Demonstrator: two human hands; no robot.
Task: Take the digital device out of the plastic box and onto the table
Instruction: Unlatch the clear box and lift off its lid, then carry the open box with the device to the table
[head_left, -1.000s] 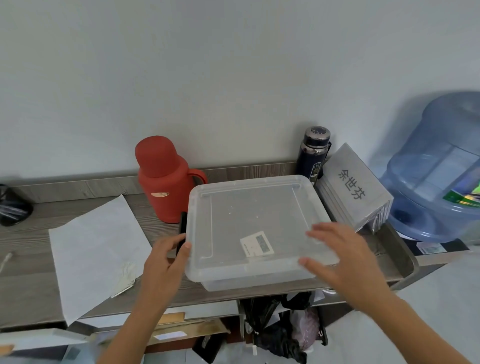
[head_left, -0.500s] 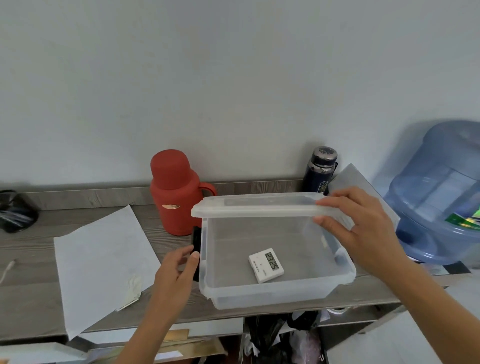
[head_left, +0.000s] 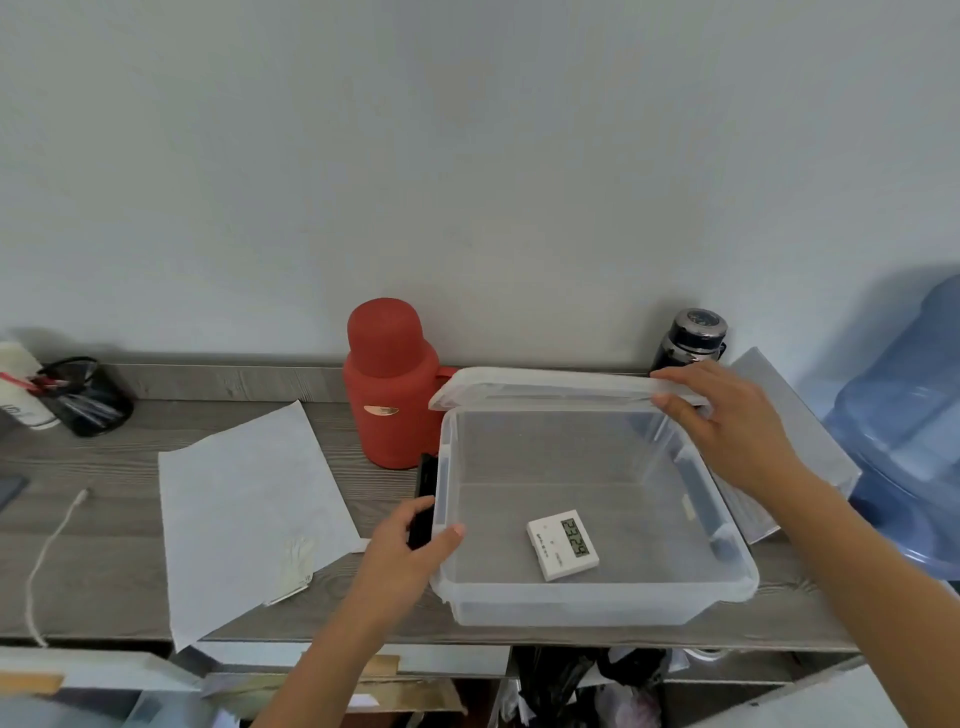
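Observation:
A clear plastic box (head_left: 582, 605) stands on the grey wooden table (head_left: 104, 587). A small white digital device (head_left: 562, 544) with a dark number display lies flat on the box floor, near the front. My right hand (head_left: 719, 415) grips the translucent lid (head_left: 545, 385) by its right end and holds it raised over the box's far edge. My left hand (head_left: 410, 545) holds the box's left rim, thumb over the edge, beside a black clip (head_left: 423, 499).
A red thermos (head_left: 389, 384) stands just behind the box's left corner, a dark flask (head_left: 691, 340) behind its right. A white paper sheet (head_left: 244, 519) lies left, a grey folder (head_left: 789, 447) right, a blue water jug (head_left: 904, 426) beyond it. A white cable (head_left: 49, 561) trails far left.
My right hand took the lid off the box and lifted it back and up, uncovering the device. My left hand stayed on the box's left side.

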